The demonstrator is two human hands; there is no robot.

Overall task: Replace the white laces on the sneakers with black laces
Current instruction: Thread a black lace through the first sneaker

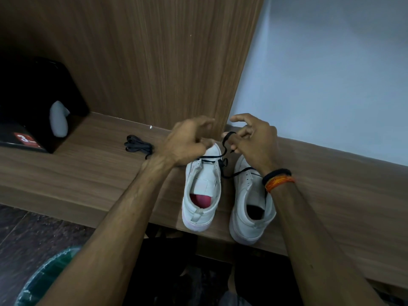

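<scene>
Two white sneakers stand side by side on a wooden ledge [88,173], heels toward me. The left sneaker [202,193] has a black lace [224,149] threaded across its upper eyelets. My left hand [187,142] grips the tongue and toe end of that sneaker. My right hand [254,140] pinches the free end of the black lace, which loops up between my fingers, above the toe of the right sneaker [249,208]. A second black lace [138,146] lies bundled on the ledge to the left of my left wrist.
A black box [33,107] with a red label stands at the far left of the ledge, a grey object [58,120] leaning on it. A wooden panel [154,62] rises behind the sneakers, a pale wall [331,74] to its right. Below the ledge are a dark floor and a green object [44,281].
</scene>
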